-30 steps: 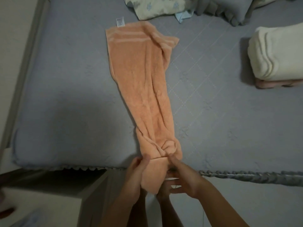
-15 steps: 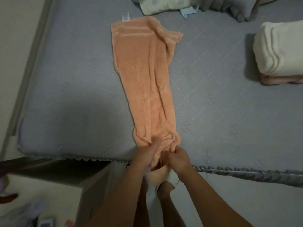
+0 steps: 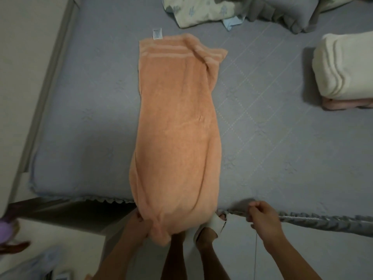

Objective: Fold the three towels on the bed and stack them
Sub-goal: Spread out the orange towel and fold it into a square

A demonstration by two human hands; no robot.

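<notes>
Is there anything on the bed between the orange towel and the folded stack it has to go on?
Nothing visible. Only bare grey bedspread lies between the orange towel and the folded white towel stacked on a pink one at the right edge. The pillows sit farther back.

A bedroom in a home. Shown by a bed (image 3: 80,122) under a grey-blue quilted cover with a frilled edge along its near side, pillows (image 3: 207,11) bunched at its far edge, and folded towels (image 3: 343,65) stacked at its right edge. Pale wall (image 3: 22,63) along its left edge, pale floor (image 3: 238,257) below.
</notes>
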